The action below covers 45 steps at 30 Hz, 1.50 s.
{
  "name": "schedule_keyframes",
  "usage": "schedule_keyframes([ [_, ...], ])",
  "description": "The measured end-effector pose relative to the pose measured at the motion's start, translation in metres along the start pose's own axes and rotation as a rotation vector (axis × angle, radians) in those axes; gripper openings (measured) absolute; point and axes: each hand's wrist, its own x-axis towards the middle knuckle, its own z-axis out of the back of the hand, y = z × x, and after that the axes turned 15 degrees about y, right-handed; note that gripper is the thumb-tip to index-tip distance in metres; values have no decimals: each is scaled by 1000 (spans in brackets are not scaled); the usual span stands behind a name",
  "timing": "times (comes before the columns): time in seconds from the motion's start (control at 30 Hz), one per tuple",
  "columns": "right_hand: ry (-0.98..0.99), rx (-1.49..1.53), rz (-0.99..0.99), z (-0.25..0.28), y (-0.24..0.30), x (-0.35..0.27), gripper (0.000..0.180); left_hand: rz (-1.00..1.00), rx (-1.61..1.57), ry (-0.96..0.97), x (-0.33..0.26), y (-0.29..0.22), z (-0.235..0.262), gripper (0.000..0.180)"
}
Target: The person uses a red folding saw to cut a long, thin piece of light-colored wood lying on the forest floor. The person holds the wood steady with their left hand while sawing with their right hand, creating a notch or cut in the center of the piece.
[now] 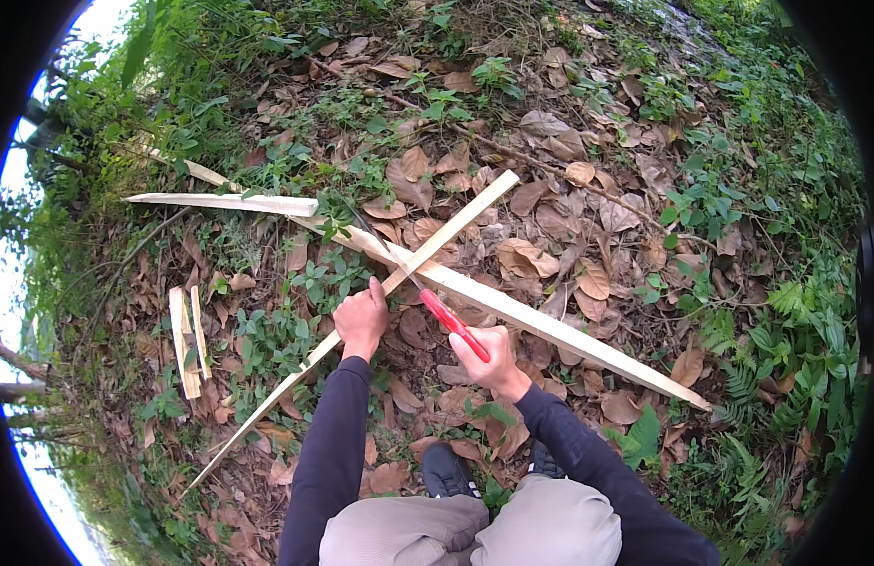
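My left hand (361, 319) is closed around a long pale wooden strip (465, 219) that slants from the lower left to the upper right. The strip lies across a thicker split wooden length (569, 335) on the ground. In my right hand (494, 361) is a red-handled cutting tool (454, 324). Its narrow blade points up and left, reaching the strip beside the crossing. Most of the blade is hard to make out, so I cannot tell whether it is a saw or a knife.
A pointed pale stake (225, 202) rests over the far end of the thicker length. Several short split pieces (180, 340) lie on the left. Dry brown leaves (527, 257) and green plants (333, 283) cover the ground. My shoes (446, 470) are close below my hands.
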Motion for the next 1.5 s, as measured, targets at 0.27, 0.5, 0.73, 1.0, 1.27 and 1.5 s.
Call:
schedule_keyframes([
  [0.27,57,-20,-3,-3,-1,-19,25,-38,-35,-41,5,11,0,68],
  [0.5,56,-80,-19,0,-6,-29,30,-73,-17,-124,3,7,-3,63],
  [0.73,45,-49,-66,1,3,-33,30,-53,-7,-214,-3,2,-15,61],
  [1.0,99,-77,-132,-1,-5,-37,27,-19,-58,-144,0,11,-12,61],
  [1.27,58,-99,-13,6,-19,-129,30,-17,-77,-146,2,5,-17,60],
  [1.5,38,-121,-59,5,3,-127,30,-35,-70,-133,-3,8,-11,60],
])
